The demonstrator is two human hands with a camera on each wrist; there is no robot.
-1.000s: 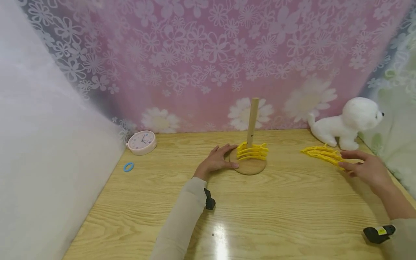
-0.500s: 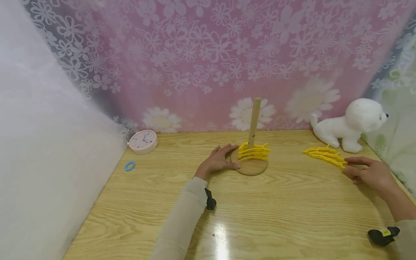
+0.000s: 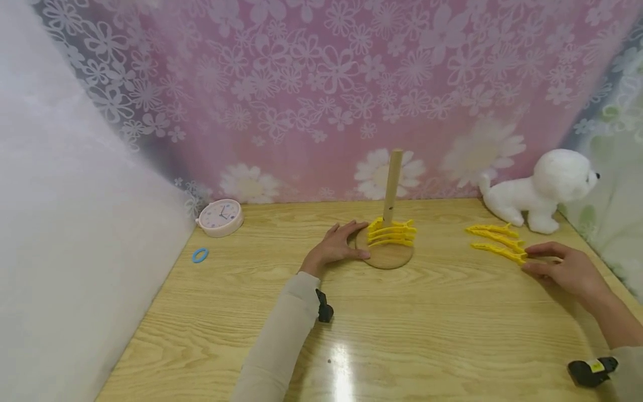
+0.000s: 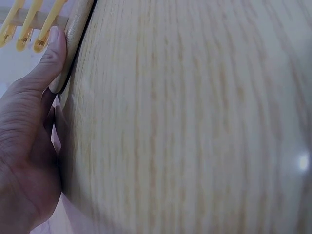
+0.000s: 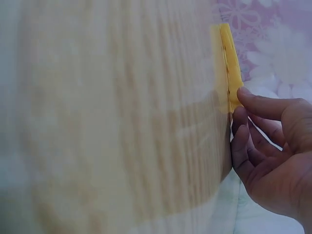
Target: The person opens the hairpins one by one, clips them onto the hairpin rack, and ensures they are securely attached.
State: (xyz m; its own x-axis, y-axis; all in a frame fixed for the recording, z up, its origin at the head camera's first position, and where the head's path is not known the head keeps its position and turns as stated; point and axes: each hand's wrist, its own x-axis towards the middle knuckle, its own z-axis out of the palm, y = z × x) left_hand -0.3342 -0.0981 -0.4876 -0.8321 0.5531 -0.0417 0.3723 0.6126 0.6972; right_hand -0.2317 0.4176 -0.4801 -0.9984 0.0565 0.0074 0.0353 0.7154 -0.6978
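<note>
A wooden stand has an upright post (image 3: 392,184) and a round base (image 3: 388,260). Several yellow clips (image 3: 393,242) are stacked around the foot of the post. My left hand (image 3: 332,248) holds the base by its left edge, and the left wrist view shows the thumb (image 4: 51,56) on it. To the right, my right hand (image 3: 570,271) pinches the end of the nearest yellow clip (image 3: 497,252) between thumb and fingers; the clip lies at the table surface in the right wrist view. Two more yellow clips (image 3: 494,229) lie just behind it.
A white toy dog (image 3: 545,190) stands at the back right, behind the loose clips. At the left are a pink clock (image 3: 220,218) and a blue ring (image 3: 200,255). A flowered curtain (image 3: 311,100) hangs along the table's back edge.
The nearest loose clip has come forward, apart from the two behind it, with my right hand at its end. My left hand keeps its place on the base.
</note>
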